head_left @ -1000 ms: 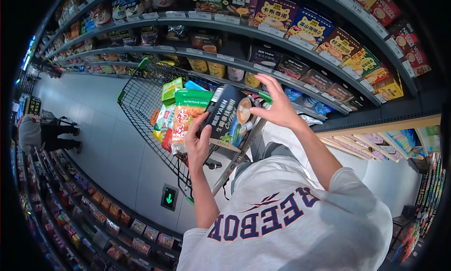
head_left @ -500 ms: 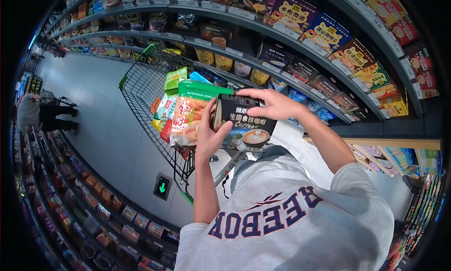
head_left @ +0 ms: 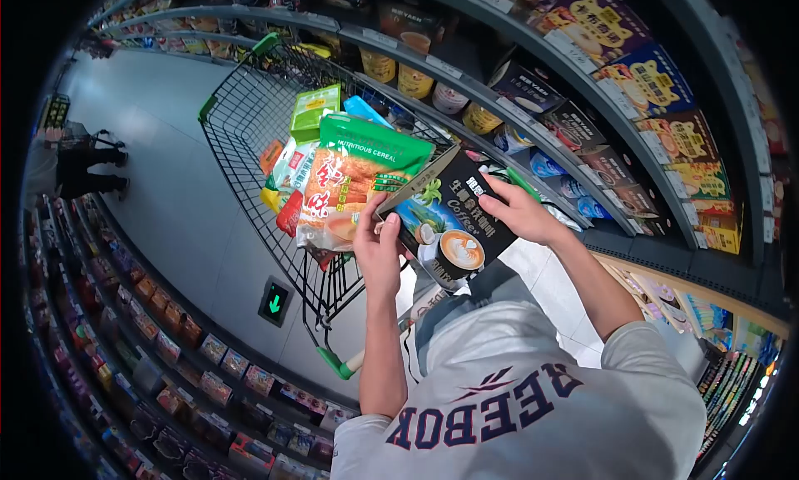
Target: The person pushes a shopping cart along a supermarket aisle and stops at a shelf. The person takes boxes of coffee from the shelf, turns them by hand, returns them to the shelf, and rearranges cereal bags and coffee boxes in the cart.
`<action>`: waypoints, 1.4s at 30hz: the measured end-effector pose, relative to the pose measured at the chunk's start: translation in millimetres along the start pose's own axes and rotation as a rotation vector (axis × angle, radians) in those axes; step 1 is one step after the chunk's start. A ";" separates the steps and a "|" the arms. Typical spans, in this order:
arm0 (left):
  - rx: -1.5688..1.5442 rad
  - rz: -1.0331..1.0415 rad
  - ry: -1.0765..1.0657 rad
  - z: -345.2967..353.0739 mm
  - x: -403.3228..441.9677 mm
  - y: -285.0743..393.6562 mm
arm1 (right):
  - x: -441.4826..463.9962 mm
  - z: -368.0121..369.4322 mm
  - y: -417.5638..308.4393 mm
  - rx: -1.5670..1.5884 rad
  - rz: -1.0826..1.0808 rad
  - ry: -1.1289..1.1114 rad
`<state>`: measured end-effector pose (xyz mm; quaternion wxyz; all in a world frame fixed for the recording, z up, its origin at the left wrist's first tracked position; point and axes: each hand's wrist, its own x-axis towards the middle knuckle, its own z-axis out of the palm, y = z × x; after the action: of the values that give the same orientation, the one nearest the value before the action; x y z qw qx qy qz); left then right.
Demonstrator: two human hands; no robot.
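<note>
A dark coffee box (head_left: 462, 218) with a latte cup printed on its front is held tilted between both hands. My left hand (head_left: 381, 245) grips its left edge, thumb on the front and fingers around the side. On the upper right edge, my right hand (head_left: 520, 212) is closed with its thumb on the front. Just left of the box, a green-topped cereal bag (head_left: 358, 176) lies in the shopping cart (head_left: 237, 130). Beside that bag are a light green package (head_left: 315, 112) and a red package (head_left: 290, 213).
Shelves of boxed coffee (head_left: 649, 80) and yellow-lidded tubs run along the upper right. Lower shelves (head_left: 191, 347) of packaged goods curve along the left. A floor sign (head_left: 275, 302) shows a green arrow. Another person (head_left: 83, 165) stands with a cart at the far left.
The coffee box has been turned over and rotated between my hands, its front now tilted upward. My right hand has shifted to its upper right edge. The cart appears larger and nearer.
</note>
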<state>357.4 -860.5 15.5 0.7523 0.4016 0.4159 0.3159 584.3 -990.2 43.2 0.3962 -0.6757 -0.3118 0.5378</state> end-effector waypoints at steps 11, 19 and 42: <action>-0.035 0.238 0.604 -42.4 106.0 -5.1 | 211.3 48.4 -27.5 -0.099 -0.316 0.032; 0.138 0.087 0.344 -34.0 83.5 -5.2 | 227.4 22.7 -5.3 0.059 -0.259 -0.071; 0.093 -0.075 0.156 -31.9 72.1 -9.0 | 228.1 6.3 -8.9 0.121 -0.310 -0.162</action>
<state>363.4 -795.5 -29.7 0.7095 0.3945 0.5021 0.2983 630.0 -791.2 -59.2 0.4875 -0.5491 -0.4102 0.5409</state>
